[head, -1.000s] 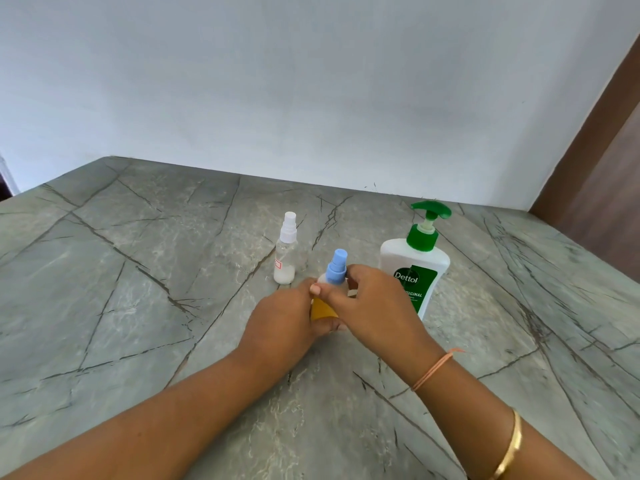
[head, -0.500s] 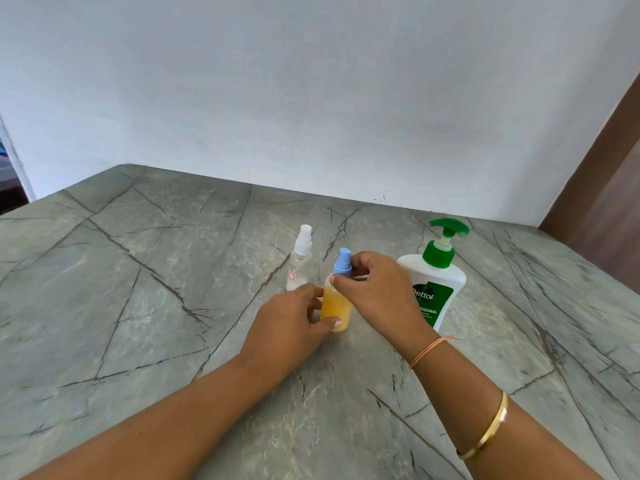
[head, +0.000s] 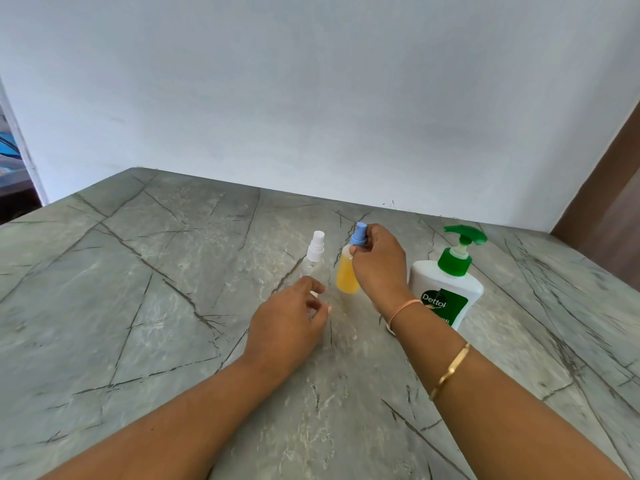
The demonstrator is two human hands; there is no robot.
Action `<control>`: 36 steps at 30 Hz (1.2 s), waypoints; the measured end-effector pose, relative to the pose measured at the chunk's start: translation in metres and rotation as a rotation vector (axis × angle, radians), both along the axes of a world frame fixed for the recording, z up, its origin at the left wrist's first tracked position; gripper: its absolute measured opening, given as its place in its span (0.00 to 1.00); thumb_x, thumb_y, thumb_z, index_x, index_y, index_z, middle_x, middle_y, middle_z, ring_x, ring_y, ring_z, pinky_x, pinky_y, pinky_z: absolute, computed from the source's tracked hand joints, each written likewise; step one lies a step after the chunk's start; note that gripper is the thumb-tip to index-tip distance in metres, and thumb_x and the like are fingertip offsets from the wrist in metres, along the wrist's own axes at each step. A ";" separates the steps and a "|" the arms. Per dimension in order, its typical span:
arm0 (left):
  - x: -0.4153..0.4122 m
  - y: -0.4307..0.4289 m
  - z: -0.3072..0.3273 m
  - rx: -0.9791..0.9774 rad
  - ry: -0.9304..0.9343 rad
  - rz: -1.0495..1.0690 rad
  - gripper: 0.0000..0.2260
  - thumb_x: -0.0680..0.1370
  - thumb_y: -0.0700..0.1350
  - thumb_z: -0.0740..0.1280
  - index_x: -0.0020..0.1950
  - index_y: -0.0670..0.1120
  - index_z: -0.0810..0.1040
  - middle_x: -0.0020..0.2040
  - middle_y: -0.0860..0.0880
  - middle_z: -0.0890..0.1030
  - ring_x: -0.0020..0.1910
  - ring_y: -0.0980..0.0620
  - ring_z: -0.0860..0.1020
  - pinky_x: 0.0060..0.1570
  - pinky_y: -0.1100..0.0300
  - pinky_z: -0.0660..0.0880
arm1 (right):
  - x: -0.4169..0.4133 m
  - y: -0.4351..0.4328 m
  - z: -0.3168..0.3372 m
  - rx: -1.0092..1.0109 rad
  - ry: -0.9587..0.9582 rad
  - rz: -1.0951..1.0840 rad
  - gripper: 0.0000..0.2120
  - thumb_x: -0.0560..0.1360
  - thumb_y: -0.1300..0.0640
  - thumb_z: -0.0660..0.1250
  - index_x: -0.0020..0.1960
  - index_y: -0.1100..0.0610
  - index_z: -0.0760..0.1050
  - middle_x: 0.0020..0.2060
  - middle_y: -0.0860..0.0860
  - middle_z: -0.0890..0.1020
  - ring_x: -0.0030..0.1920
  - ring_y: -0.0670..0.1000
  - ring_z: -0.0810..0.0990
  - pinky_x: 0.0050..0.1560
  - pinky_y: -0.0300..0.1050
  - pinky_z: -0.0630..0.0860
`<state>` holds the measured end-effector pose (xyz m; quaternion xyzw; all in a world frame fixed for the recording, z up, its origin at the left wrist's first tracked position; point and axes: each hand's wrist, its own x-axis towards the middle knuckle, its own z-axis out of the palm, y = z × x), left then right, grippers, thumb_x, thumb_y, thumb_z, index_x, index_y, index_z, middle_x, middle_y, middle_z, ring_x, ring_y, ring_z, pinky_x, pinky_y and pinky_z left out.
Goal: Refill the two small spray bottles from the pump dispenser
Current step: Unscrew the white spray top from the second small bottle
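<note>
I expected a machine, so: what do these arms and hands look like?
Two bare human arms, no sleeves or gloves. The right hand has a thin orange thread at its wrist and a gold bangle further up. The left hand and arm wear nothing.

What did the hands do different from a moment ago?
The left hand let go of the orange bottle and moved left, to the clear bottle. The right hand still pinches the blue cap. The clear bottle and the pump dispenser stand where they were.
</note>
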<state>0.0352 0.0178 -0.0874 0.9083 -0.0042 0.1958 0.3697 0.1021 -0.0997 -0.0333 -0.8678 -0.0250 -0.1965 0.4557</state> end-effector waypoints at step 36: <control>0.002 -0.004 0.016 -0.294 -0.033 -0.094 0.15 0.70 0.51 0.73 0.52 0.53 0.72 0.49 0.58 0.79 0.46 0.62 0.78 0.44 0.65 0.74 | -0.064 -0.024 -0.014 0.089 -0.058 0.276 0.15 0.77 0.53 0.64 0.63 0.53 0.72 0.53 0.47 0.77 0.53 0.43 0.78 0.46 0.28 0.74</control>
